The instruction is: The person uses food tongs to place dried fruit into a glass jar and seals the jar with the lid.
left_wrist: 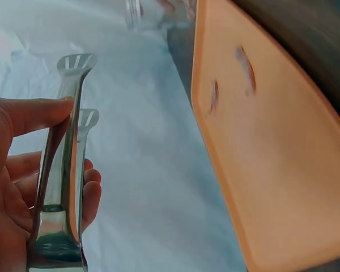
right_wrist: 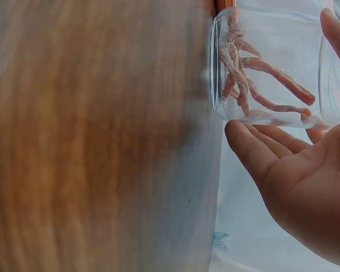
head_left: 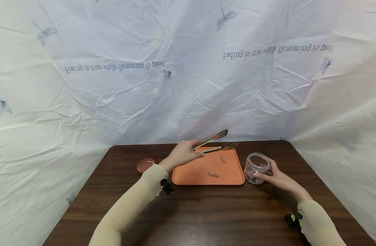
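Observation:
My left hand (head_left: 184, 154) grips a pair of metal tongs (left_wrist: 59, 187) above the far part of an orange tray (head_left: 191, 172). The tongs' slotted tips are spread apart and nothing sits between them. Two thin brownish strips (head_left: 213, 174) lie apart on the tray, which the left wrist view also shows. At the tray's right side stands a clear, lidless jar (head_left: 257, 167), and my right hand (head_left: 278, 177) holds it round its right side, thumb in front. Several reddish-brown dried strips (right_wrist: 277, 79) lie at the bottom of the jar.
A reddish round lid (head_left: 145, 165) lies on the dark wooden table (head_left: 206, 212) left of the tray, partly behind the left wrist. White printed sheeting (head_left: 188, 95) hangs along the table's back and both sides.

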`<control>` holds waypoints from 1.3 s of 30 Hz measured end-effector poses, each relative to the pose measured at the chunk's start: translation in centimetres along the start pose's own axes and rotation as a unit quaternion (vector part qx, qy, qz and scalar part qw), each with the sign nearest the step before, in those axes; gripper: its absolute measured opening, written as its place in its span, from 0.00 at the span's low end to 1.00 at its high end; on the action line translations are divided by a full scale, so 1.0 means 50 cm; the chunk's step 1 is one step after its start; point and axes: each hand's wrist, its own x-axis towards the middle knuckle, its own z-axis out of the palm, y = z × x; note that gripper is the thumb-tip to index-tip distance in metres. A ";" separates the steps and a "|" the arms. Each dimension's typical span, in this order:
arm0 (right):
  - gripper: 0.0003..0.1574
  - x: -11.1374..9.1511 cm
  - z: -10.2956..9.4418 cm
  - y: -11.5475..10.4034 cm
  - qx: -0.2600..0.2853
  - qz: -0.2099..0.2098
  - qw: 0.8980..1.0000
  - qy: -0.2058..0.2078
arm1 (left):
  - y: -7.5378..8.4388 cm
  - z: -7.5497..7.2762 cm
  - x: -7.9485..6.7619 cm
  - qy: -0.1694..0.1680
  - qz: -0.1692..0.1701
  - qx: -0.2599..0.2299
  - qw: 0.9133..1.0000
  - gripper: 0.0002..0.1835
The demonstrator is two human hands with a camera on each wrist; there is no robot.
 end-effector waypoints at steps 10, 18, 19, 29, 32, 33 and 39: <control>0.68 -0.007 -0.010 0.003 0.000 -0.003 1.000 0.000 | -0.046 -0.068 -0.041 0.025 -0.049 0.024 0.998 0.30; 0.68 -0.005 -0.011 0.006 0.003 -0.004 1.000 -0.001 | -0.078 -0.058 -0.067 0.031 -0.053 0.027 0.998 0.30; 0.68 -0.005 -0.011 0.006 0.003 -0.002 1.000 -0.001 | -0.081 -0.053 -0.071 0.026 -0.059 0.026 0.998 0.30; 0.68 -0.003 -0.004 0.009 0.008 0.004 1.000 -0.007 | -0.106 -0.004 -0.108 -0.002 -0.073 0.018 0.997 0.31; 0.68 -0.002 -0.004 0.009 0.007 0.003 1.000 -0.007 | -0.114 0.009 -0.121 -0.008 -0.075 0.005 0.997 0.31; 0.69 -0.001 -0.004 0.009 0.006 0.003 1.000 -0.007 | -0.117 0.013 -0.125 -0.009 -0.076 0.001 0.997 0.30; 0.68 0.004 -0.007 0.005 0.005 0.001 1.000 -0.008 | -0.140 0.035 -0.148 -0.012 -0.075 -0.012 0.997 0.30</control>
